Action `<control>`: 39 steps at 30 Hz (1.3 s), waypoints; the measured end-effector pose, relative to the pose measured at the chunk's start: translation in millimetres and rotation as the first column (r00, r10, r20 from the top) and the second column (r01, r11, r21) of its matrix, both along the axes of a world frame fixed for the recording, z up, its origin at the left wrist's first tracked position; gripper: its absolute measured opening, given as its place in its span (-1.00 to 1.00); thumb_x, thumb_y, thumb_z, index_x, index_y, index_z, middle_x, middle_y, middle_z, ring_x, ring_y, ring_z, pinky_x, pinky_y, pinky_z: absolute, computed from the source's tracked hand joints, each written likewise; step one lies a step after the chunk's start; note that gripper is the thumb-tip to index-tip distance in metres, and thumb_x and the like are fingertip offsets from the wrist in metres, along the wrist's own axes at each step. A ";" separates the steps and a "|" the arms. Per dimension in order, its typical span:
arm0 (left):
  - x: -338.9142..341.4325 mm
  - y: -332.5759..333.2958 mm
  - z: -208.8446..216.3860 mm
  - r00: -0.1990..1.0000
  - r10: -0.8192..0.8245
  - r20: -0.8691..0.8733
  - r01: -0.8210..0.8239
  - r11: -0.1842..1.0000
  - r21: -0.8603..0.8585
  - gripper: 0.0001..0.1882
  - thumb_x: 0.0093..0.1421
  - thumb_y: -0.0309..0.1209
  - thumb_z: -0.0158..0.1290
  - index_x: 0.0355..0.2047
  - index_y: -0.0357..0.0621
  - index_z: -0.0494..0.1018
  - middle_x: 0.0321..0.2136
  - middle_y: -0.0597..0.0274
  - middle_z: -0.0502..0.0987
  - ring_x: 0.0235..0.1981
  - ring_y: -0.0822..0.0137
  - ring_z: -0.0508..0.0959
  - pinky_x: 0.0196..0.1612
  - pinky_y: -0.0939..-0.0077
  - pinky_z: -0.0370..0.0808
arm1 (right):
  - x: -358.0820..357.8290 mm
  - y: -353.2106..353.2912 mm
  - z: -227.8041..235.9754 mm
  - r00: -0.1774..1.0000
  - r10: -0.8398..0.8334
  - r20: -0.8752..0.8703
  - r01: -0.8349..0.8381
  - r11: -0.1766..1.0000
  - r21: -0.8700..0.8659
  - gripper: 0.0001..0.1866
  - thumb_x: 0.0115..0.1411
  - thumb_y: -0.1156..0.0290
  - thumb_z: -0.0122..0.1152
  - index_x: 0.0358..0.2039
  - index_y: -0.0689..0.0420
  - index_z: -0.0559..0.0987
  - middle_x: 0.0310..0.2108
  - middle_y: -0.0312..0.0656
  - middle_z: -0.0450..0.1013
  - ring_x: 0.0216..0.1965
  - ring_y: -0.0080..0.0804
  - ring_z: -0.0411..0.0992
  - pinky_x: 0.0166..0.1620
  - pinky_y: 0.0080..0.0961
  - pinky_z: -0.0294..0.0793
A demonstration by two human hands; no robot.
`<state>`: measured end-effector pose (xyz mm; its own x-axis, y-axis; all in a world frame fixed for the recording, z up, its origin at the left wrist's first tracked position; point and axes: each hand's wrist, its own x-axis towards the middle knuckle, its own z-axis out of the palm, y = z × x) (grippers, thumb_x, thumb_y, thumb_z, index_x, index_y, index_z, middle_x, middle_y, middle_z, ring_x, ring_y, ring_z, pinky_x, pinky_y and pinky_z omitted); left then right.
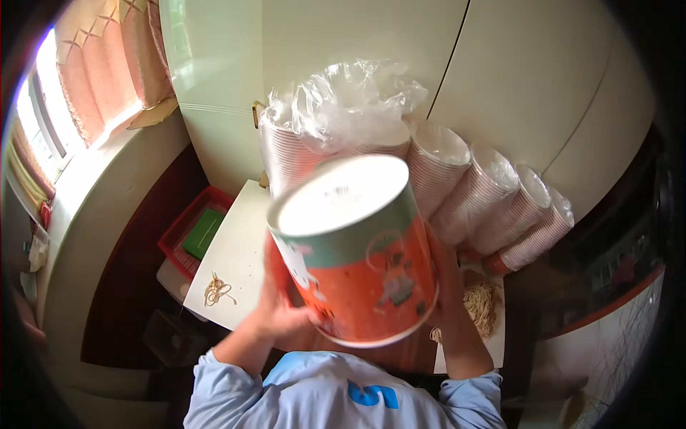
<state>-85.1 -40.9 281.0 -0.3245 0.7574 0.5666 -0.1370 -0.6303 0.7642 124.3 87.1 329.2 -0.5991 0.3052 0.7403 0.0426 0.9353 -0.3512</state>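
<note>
A large paper bucket [357, 286], printed orange with a green band and cartoon figures, is held up in front of my chest. Its flat white end faces up and tilts slightly away. My left hand [282, 304] grips the left side, thumb across the front near the lower rim. Around the right side wraps my right hand [446, 279], its fingers largely hidden behind the bucket. Below it lies a white table [239, 250], mostly covered from view.
Tall stacks of nested paper tubs [439, 164] in clear plastic bags [357, 96] stand behind the bucket against cream cabinet doors [336, 36]. Tan string [480, 311] lies at the right, with a smaller loop [216, 289] at the left. A red basket [179, 236] holds something green.
</note>
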 end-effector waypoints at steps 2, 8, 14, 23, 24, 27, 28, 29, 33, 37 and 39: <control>-36.0 13.8 20.5 0.976 0.097 -0.196 -0.077 0.991 0.111 0.35 -0.27 -0.08 0.40 0.30 -0.11 -0.36 0.25 0.03 -0.03 0.24 0.16 0.09 0.19 0.20 0.14 | -14.7 15.7 22.5 0.996 0.088 0.005 -0.088 0.993 -0.075 -0.42 0.09 0.47 0.04 0.15 0.34 0.21 0.17 0.13 0.16 0.14 -0.02 0.21 0.16 -0.26 0.15; -78.6 67.9 50.4 0.841 0.211 -0.498 -0.078 0.958 0.275 0.27 -0.18 -0.14 0.36 0.30 -0.11 -0.36 0.23 -0.08 0.03 0.16 0.06 0.25 0.11 0.11 0.30 | -46.9 64.0 30.8 0.920 0.381 -0.086 -0.365 0.760 -0.537 -0.44 0.19 0.40 -0.01 0.19 0.30 0.16 0.19 0.02 0.15 0.21 -0.25 0.13 0.23 -0.40 0.04; -89.2 111.7 -10.3 0.781 0.259 -0.569 -0.191 0.965 0.178 0.29 -0.21 -0.12 0.38 0.29 -0.22 -0.33 0.26 -0.08 -0.05 0.28 0.12 0.00 0.26 0.20 0.00 | -78.7 93.2 -49.2 0.942 0.235 -0.239 -0.329 0.791 -0.516 -0.42 0.28 0.18 -0.07 0.18 0.29 0.14 0.10 -0.02 0.25 0.14 -0.27 0.20 0.17 -0.40 0.13; -89.3 104.3 -95.0 0.765 0.172 -0.621 -0.299 0.948 -0.106 0.19 -0.16 -0.11 0.33 0.27 -0.28 -0.22 0.25 -0.11 -0.01 0.27 0.07 0.03 0.26 0.23 0.02 | -67.8 85.2 -115.1 0.985 0.144 -0.091 -0.168 0.744 -0.647 -0.50 0.23 0.27 0.03 0.10 0.27 0.26 -0.05 -0.05 0.37 0.00 -0.28 0.32 0.07 -0.45 0.25; -85.8 100.7 -101.5 0.763 0.208 -0.612 -0.339 0.935 -0.105 0.14 -0.15 -0.16 0.33 0.26 -0.30 -0.16 0.22 -0.12 0.03 0.25 0.06 0.07 0.25 0.24 0.05 | -58.4 90.3 -127.3 0.998 0.061 -0.012 -0.056 0.807 -0.588 -0.53 0.21 0.28 0.06 0.07 0.27 0.29 -0.05 -0.01 0.37 0.00 -0.22 0.33 0.07 -0.43 0.26; -70.1 77.0 -122.5 0.700 0.402 -0.590 -0.531 0.845 -0.054 -0.05 -0.09 -0.35 0.27 0.22 -0.31 -0.04 0.15 -0.10 0.14 0.20 0.07 0.14 0.23 0.23 0.08 | -22.4 106.6 -168.5 0.970 -0.207 0.126 0.242 0.819 -0.521 -0.64 0.09 0.31 0.19 -0.14 0.25 0.47 -0.16 0.02 0.43 -0.10 -0.08 0.39 0.00 -0.35 0.33; -62.9 64.6 -136.6 0.654 0.463 -0.598 -0.597 0.802 -0.033 -0.11 -0.06 -0.39 0.24 0.21 -0.29 0.00 0.15 -0.09 0.15 0.18 0.08 0.17 0.22 0.24 0.09 | -5.2 109.5 -181.8 0.948 -0.277 0.159 0.319 0.787 -0.528 -0.66 0.05 0.32 0.23 -0.20 0.24 0.50 -0.20 0.01 0.45 -0.13 -0.07 0.41 -0.03 -0.33 0.35; -51.3 49.8 -146.4 0.604 0.505 -0.617 -0.661 0.750 -0.034 -0.19 -0.06 -0.46 0.21 0.18 -0.27 0.06 0.10 -0.06 0.19 0.15 0.07 0.21 0.18 0.26 0.15 | 6.4 107.9 -187.4 0.883 -0.416 0.216 0.468 0.800 -0.375 -0.70 -0.03 0.34 0.28 -0.31 0.24 0.54 -0.29 -0.01 0.46 -0.20 -0.06 0.42 -0.10 -0.28 0.39; 9.8 18.2 -189.7 0.814 0.316 -0.487 -0.483 0.835 -0.265 -0.64 -0.05 -0.64 0.10 -0.18 -0.26 0.38 -0.23 0.08 0.40 -0.16 0.19 0.42 -0.08 0.41 0.38 | 39.5 94.6 -220.2 0.726 -0.575 0.377 0.631 0.776 -0.031 -0.74 -0.14 0.37 0.33 -0.42 0.19 0.52 -0.37 -0.07 0.44 -0.29 -0.05 0.40 -0.17 -0.20 0.37; 48.7 25.0 -262.2 0.992 -0.124 0.021 0.090 0.581 -0.809 -0.68 0.14 -0.47 0.07 -0.10 -0.30 0.37 -0.28 0.14 0.50 -0.27 0.37 0.51 -0.18 0.53 0.46 | 37.9 76.5 -230.4 0.825 -0.481 0.298 0.462 0.876 0.135 -0.71 -0.17 0.33 0.36 -0.47 0.14 0.46 -0.33 -0.15 0.42 -0.23 -0.15 0.37 -0.10 -0.21 0.31; 57.7 37.6 -285.8 0.990 -0.137 0.036 0.112 0.594 -0.797 -0.65 0.18 -0.43 0.05 -0.05 -0.32 0.34 -0.26 0.13 0.52 -0.21 0.40 0.51 -0.14 0.53 0.46 | 36.6 62.3 -226.5 0.772 -0.495 0.399 0.490 0.863 0.123 -0.68 -0.12 0.33 0.32 -0.37 0.14 0.44 -0.30 -0.15 0.41 -0.22 -0.16 0.36 -0.07 -0.22 0.29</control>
